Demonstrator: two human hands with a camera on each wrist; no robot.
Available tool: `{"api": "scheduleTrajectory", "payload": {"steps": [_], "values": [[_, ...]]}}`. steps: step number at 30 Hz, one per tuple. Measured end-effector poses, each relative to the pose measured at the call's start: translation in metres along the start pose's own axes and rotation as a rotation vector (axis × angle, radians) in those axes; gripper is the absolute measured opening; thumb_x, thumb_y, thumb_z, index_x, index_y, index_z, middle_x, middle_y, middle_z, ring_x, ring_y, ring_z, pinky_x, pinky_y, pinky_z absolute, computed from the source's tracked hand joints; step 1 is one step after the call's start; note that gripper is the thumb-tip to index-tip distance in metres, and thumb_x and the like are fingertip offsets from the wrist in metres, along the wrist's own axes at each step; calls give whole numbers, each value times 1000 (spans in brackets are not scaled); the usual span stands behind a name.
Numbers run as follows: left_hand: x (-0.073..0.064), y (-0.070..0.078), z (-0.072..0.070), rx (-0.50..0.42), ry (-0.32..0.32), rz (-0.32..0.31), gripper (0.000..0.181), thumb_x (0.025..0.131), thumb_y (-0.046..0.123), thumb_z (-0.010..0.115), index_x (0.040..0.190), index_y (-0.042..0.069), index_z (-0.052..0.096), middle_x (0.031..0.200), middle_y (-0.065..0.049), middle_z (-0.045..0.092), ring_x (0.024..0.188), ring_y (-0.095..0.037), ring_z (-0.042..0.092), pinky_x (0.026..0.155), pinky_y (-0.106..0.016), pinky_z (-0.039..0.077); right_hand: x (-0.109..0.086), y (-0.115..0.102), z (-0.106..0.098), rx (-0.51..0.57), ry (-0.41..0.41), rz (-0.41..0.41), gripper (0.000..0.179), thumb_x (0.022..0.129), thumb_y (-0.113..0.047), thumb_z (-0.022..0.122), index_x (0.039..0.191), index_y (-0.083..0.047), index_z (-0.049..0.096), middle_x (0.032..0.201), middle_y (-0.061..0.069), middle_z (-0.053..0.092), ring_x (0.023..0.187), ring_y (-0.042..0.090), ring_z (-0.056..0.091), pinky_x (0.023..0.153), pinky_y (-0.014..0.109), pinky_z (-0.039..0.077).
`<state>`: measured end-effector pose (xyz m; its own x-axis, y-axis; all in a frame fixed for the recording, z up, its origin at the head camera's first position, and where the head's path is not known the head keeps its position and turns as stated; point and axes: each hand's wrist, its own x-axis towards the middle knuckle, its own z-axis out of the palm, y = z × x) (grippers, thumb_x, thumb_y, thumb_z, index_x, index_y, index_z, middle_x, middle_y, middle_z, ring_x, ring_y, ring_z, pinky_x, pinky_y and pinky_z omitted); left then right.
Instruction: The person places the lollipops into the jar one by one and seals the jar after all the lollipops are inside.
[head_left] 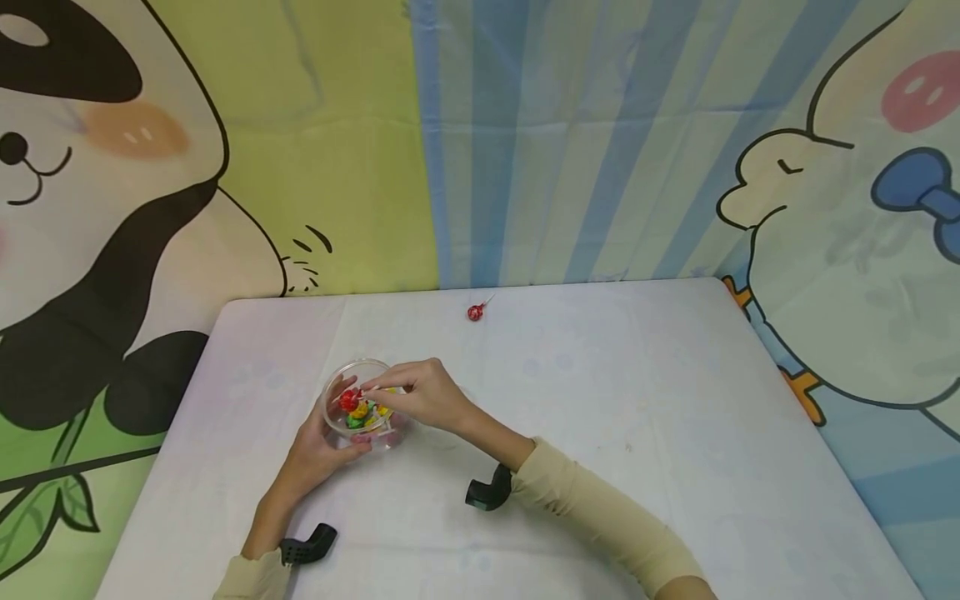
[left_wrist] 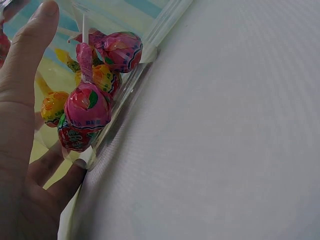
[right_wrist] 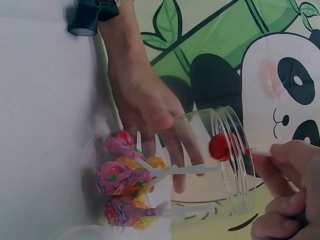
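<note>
A clear jar [right_wrist: 200, 125] with a threaded mouth stands on the table, several wrapped lollipops [right_wrist: 120, 177] in pink, yellow and red inside it. My left hand [head_left: 313, 450] grips the jar from its left side, thumb toward the front and fingers behind the wall. With thumb and fingertips my right hand [head_left: 423, 396] pinches the white stick of a red lollipop [right_wrist: 220, 146]. That lollipop's head is just within the jar's mouth, above the others. In the left wrist view, a pink lollipop [left_wrist: 87, 107] shows through the wall, head down and stick up.
A single red lollipop [head_left: 476, 312] lies near the table's far edge. The white table [head_left: 600, 400] meets a printed cloth backdrop [head_left: 525, 150] behind it. A clear curved rim [right_wrist: 82, 232] shows at the bottom of the right wrist view.
</note>
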<state>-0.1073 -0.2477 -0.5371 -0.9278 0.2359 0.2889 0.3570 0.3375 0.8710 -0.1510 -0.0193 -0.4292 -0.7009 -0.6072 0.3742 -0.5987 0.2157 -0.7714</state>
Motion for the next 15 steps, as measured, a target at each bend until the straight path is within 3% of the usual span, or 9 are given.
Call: {"api": "scheduleTrajectory", "payload": {"steps": [10,13,15], "values": [[0,-4,0,-9,-11,23,113,67,2,86,156,14,17,154,-18,37,135,7,40,106,-5,32,10,-1,8,-283,-150,141,19,89,-20,68,104,-15,77,100,-1,77,68,-2,52,60,7,35],[0,-3,-1,-7,-8,30,113,67,2,87,155,12,18,153,-19,37,136,5,40,106,-5,32,13,-4,8,-371,-195,176,20,89,-26,67,107,-21,77,96,-4,77,60,-2,45,56,10,30],[0,-2,-1,-2,-6,34,113,66,1,86,155,12,18,153,-20,37,136,5,40,106,-5,31,15,-6,8,-414,-225,202,21,90,-29,67,108,-24,76,84,-5,76,55,0,37,51,13,26]]}}
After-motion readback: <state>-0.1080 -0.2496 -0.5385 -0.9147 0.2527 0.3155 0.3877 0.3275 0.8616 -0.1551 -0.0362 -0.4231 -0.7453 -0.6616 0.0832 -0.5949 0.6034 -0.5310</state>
